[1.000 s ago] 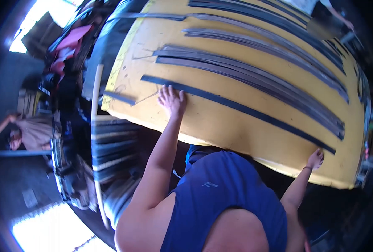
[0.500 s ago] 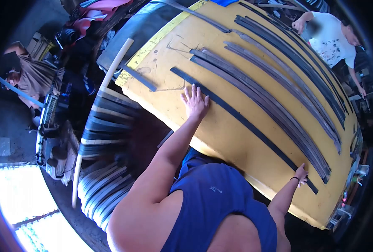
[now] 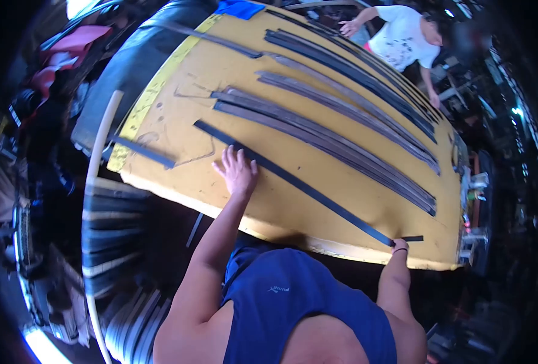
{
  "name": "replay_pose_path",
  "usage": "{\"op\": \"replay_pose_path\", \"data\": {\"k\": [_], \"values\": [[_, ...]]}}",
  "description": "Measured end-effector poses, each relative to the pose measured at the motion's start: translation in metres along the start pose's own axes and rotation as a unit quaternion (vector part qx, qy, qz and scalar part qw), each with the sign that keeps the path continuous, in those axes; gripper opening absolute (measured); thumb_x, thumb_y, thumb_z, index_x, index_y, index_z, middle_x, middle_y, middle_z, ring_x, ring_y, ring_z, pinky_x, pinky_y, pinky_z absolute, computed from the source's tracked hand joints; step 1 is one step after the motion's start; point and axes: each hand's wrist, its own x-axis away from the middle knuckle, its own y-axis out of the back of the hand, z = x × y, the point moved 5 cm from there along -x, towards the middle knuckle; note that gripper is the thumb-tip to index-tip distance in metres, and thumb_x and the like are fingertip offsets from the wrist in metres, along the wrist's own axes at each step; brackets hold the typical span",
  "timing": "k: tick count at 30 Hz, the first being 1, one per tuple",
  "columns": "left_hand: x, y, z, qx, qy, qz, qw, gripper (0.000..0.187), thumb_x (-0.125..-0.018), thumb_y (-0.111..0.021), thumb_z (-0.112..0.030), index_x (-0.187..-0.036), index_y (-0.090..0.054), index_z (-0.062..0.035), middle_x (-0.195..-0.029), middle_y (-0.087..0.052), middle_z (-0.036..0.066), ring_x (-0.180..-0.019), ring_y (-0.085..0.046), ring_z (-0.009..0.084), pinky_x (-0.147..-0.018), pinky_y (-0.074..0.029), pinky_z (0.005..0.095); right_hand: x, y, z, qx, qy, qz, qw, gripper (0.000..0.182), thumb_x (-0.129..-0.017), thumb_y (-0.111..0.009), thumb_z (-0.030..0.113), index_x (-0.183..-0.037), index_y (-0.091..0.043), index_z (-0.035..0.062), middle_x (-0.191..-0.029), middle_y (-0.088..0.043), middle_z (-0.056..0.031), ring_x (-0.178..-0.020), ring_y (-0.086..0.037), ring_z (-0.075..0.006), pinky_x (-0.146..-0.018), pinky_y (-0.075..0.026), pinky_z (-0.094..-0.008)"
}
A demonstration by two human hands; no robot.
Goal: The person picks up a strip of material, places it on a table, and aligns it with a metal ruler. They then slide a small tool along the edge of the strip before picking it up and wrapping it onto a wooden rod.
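Note:
A long, flat black strip [image 3: 305,188], rubber-like, lies slantwise across the yellow table top [image 3: 299,221]. My left hand [image 3: 238,173] rests palm down beside its far left part, fingers spread and fingertips at the strip's edge. At the table's near right, my right hand [image 3: 399,244] is closed round the strip close to its other end. A short tail of it sticks out to the right past my fingers. The fingertips of that hand are mostly hidden.
Bundles of dark strips [image 3: 323,136] lie farther back. A short strip [image 3: 144,151] and a pale pole [image 3: 103,133] are at the left, with banded strips [image 3: 111,233] beside the pole. A blue cloth [image 3: 238,8] lies at the far edge. A co-worker [image 3: 402,36] stands across the table.
My right hand has drawn the strip's right end toward my body and closed on it, bending the end. My left hand remains flat by the strip. The view has turned rightward.

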Motion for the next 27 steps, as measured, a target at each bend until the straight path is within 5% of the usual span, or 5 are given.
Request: {"op": "replay_pose_path", "data": {"k": [7, 10, 20, 22, 27], "values": [[0.039, 0.017, -0.017, 0.214, -0.169, -0.086, 0.958, 0.039, -0.084, -0.066, -0.016, -0.121, -0.055, -0.0072, -0.136, -0.049, 0.016, -0.131, -0.040, 0.0337, -0.108, -0.025, 0.0565, 0.112, 0.058, 0.038, -0.291, 0.251, 0.299, 0.873, 0.028, -0.100, -0.054, 0.026, -0.122, -0.055, 0.0098, -0.110, -0.063, -0.0083, -0.105, -0.058, -0.0203, -0.104, -0.042, -0.0388], [0.084, 0.019, -0.066, 0.333, -0.253, 0.044, 0.907, 0.030, -0.086, -0.065, -0.010, -0.115, -0.059, -0.0034, -0.117, -0.061, 0.019, -0.113, -0.056, 0.0359, -0.098, -0.043, 0.0441, 0.318, 0.077, 0.161, -0.542, 0.245, 0.181, 0.783, 0.021, -0.103, -0.051, 0.022, -0.116, -0.056, 0.0066, -0.083, -0.053, -0.0011, -0.076, -0.051, -0.0120, -0.072, -0.047, -0.0243], [0.182, 0.098, -0.256, 0.752, -0.130, 0.471, 0.442, 0.056, -0.097, -0.053, -0.034, -0.139, -0.039, -0.0004, -0.127, -0.058, 0.022, -0.125, -0.052, 0.0345, -0.104, -0.042, 0.0487, 0.558, -0.044, 0.185, 0.069, 0.347, 0.574, 0.739, 0.033, -0.097, -0.059, 0.019, -0.128, -0.057, 0.0111, -0.086, -0.060, -0.0015, -0.064, -0.057, -0.0084, -0.058, -0.051, -0.0253], [0.187, 0.096, -0.266, 0.707, -0.109, 0.383, 0.585, 0.048, -0.097, -0.052, -0.035, -0.131, -0.043, -0.0013, -0.115, -0.062, 0.021, -0.115, -0.058, 0.0340, -0.098, -0.045, 0.0501, 0.544, -0.058, 0.145, 0.099, 0.385, 0.580, 0.711, 0.037, -0.095, -0.064, 0.025, -0.129, -0.056, 0.0130, -0.085, -0.061, -0.0042, -0.068, -0.058, -0.0100, -0.059, -0.050, -0.0304], [0.228, 0.074, -0.289, 0.815, -0.045, 0.364, 0.448, 0.030, -0.098, -0.051, -0.030, -0.116, -0.055, -0.0067, -0.086, -0.055, 0.005, -0.081, -0.054, 0.0220, -0.084, -0.043, 0.0409, 0.463, 0.023, 0.125, 0.136, 0.480, 0.522, 0.692, 0.047, -0.087, -0.073, 0.029, -0.127, -0.058, 0.0078, -0.098, -0.066, -0.0124, -0.085, -0.064, -0.0216, -0.079, -0.050, -0.0358]]}}
